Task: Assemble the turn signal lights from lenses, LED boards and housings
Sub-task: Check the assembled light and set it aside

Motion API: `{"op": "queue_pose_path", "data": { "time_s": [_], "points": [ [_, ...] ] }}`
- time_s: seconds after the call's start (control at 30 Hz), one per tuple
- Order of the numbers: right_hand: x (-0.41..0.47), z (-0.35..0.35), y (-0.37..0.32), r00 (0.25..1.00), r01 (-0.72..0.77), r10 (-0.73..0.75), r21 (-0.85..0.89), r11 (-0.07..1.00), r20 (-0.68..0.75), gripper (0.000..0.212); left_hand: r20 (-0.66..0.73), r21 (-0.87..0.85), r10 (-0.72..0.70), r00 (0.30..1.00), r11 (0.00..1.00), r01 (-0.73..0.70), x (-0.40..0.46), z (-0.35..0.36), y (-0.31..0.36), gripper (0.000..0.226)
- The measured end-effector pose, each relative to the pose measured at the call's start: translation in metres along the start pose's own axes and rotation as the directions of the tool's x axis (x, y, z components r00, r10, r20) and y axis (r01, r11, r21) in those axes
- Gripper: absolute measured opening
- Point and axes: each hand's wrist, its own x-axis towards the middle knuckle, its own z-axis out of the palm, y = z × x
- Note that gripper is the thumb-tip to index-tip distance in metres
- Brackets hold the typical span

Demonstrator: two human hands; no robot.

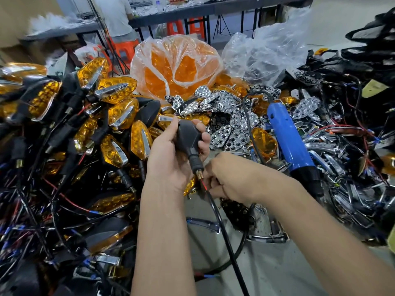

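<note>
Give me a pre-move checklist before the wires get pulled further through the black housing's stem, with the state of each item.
1. Left hand grips the black housing: ok.
2. Right hand pinches the wires just below the threaded stem: ok.
3. Red and black wires both emerge from the stem: ok.
4. LED board seated inside the housing: cannot tell, its open face is turned away.
5. Blue electric screwdriver lying close by on the right: ok.
</note>
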Motion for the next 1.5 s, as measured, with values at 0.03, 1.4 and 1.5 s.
{"op": "queue_pose_path", "data": {
  "time_s": [0.03,1.4,1.5],
  "points": [
    [-0.001,-0.002,0.002,1.0,-0.014,0.014,0.0,1.0,-0.023,0.042,-0.027,-0.007,0.02,0.999,1.0,-0.02,0.0,0.0,0.0,0.04],
    [-0.022,-0.031,0.041,0.828,0.339,0.417,0.927,0.162,-0.376,0.017,0.043,0.325,-0.066,0.997,0.944,0.049,0.002,0.015,-0.023,0.055],
    [-0.022,-0.03,0.039,0.819,0.342,0.419,0.92,0.189,-0.391,0.009,0.064,0.259,-0.08,0.995,0.964,0.06,0.004,0.014,-0.024,0.047]
  ]
}}
